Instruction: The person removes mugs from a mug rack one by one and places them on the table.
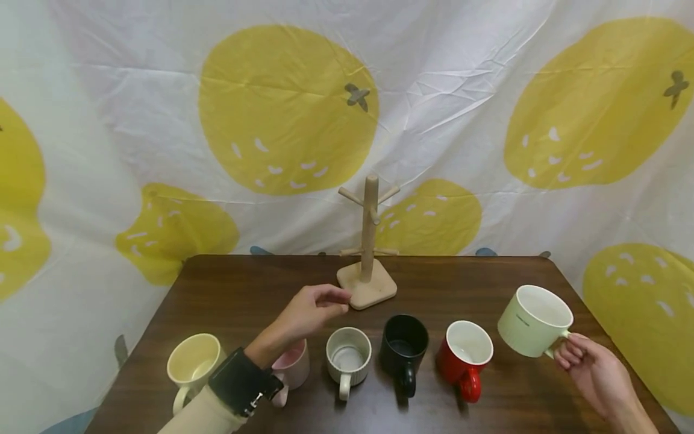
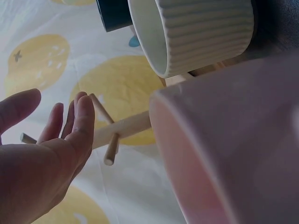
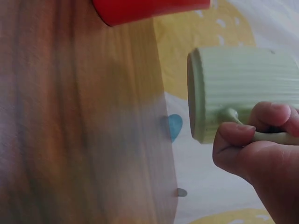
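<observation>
A pale green mug (image 1: pixel 528 325) hangs over the table's right side, and my right hand (image 1: pixel 599 367) grips it by the handle. In the right wrist view the ribbed green mug (image 3: pixel 243 93) is off the wood, its base turned toward the table. My left hand (image 1: pixel 311 310) reaches over the table with fingers loosely bent and nothing in them. It is in front of the wooden mug tree (image 1: pixel 368 280), whose pegs are bare. Under the left wrist stands a pink mug (image 1: pixel 295 364), partly hidden by the arm. The left wrist view shows the hand (image 2: pixel 51 144) apart from the pink mug (image 2: pixel 243 121).
Across the front of the brown table (image 1: pixel 249 274) stand a yellow mug (image 1: pixel 195 361), a white ribbed mug (image 1: pixel 349 355), a black mug (image 1: pixel 403 346) and a red mug (image 1: pixel 465 355). A white cloth with yellow fruit prints (image 1: pixel 434 138) hangs behind the table.
</observation>
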{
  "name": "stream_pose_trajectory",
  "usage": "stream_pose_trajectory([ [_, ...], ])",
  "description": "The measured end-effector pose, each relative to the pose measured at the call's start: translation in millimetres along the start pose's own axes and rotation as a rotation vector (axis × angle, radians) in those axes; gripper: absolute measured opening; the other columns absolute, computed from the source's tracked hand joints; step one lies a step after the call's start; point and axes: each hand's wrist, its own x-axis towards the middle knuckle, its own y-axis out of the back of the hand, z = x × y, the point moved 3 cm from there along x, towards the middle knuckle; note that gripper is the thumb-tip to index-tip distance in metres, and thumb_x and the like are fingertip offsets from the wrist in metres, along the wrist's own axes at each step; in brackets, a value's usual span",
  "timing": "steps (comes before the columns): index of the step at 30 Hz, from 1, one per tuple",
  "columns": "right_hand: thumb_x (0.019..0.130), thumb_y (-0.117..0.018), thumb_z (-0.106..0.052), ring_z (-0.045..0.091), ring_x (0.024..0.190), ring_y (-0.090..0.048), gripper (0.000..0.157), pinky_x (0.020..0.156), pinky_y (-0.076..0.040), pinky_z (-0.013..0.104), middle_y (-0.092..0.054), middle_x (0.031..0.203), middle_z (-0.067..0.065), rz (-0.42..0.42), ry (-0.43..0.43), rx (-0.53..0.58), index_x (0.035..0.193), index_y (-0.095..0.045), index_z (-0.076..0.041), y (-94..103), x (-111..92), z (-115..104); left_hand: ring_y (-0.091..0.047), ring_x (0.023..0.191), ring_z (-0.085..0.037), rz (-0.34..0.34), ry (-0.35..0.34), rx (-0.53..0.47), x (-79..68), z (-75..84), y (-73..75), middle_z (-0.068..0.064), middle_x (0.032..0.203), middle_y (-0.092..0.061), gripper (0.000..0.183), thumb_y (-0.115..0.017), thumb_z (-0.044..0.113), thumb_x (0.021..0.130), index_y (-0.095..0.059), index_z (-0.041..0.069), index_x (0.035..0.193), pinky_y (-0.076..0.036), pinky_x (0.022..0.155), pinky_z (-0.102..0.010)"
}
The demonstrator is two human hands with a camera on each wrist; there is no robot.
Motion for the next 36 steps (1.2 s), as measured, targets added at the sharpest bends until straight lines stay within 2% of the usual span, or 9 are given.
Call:
stream_pose_trajectory([
  [3,0.105,0.003,-0.003,0.022,0.069,-0.015,0.037,0.068,-0.015,0.033,-0.013,0.076,0.005,0.008,0.010,0.024,0.078,-0.023,-0.006,0.4,-5.0,6.8,-0.068,0.105,-0.020,0.000,-0.005,-0.006,-0.9,-0.6,1.6,-0.011,0.110,-0.072,0.023,-0.068,0.011,0.092,-0.070,0.004,0.114,-0.053,0.091,-0.036],
  [8,0.105,0.004,-0.004,0.022,0.069,-0.014,0.037,0.068,-0.014,0.033,-0.012,0.076,0.004,0.022,0.016,0.001,0.079,-0.022,-0.006,3.7,-10.5,19.6,-0.068,0.104,-0.019,0.008,-0.002,-0.002,-2.7,0.3,4.2,-0.009,0.110,-0.072,0.023,-0.068,0.014,0.092,-0.070,0.005,0.114,-0.053,0.091,-0.037],
  [16,0.104,0.007,-0.006,0.022,0.067,-0.014,0.039,0.068,-0.013,0.032,-0.011,0.074,0.004,0.015,0.049,0.125,0.076,-0.020,-0.005,9.2,-20.3,34.5,-0.067,0.106,-0.019,0.015,-0.002,-0.005,-4.0,0.9,6.4,-0.009,0.110,-0.073,0.023,-0.068,0.014,0.093,-0.070,0.006,0.114,-0.051,0.094,-0.039],
  [22,0.102,0.011,-0.007,0.022,0.066,-0.014,0.041,0.066,-0.012,0.032,-0.012,0.072,0.003,-0.020,0.060,0.210,0.075,-0.019,-0.005,11.8,-26.3,42.7,-0.067,0.105,-0.019,0.011,0.028,-0.004,-4.2,1.0,5.4,-0.008,0.110,-0.072,0.023,-0.068,0.015,0.093,-0.070,0.006,0.115,-0.052,0.093,-0.039],
  [36,0.100,0.015,-0.006,0.022,0.066,-0.015,0.044,0.066,-0.012,0.031,-0.013,0.072,0.005,-0.046,0.110,0.234,0.075,-0.021,-0.003,11.1,-34.8,52.7,-0.068,0.104,-0.019,0.020,0.026,-0.002,-4.4,0.1,3.2,-0.009,0.110,-0.072,0.022,-0.067,0.012,0.093,-0.070,0.005,0.114,-0.052,0.094,-0.039],
])
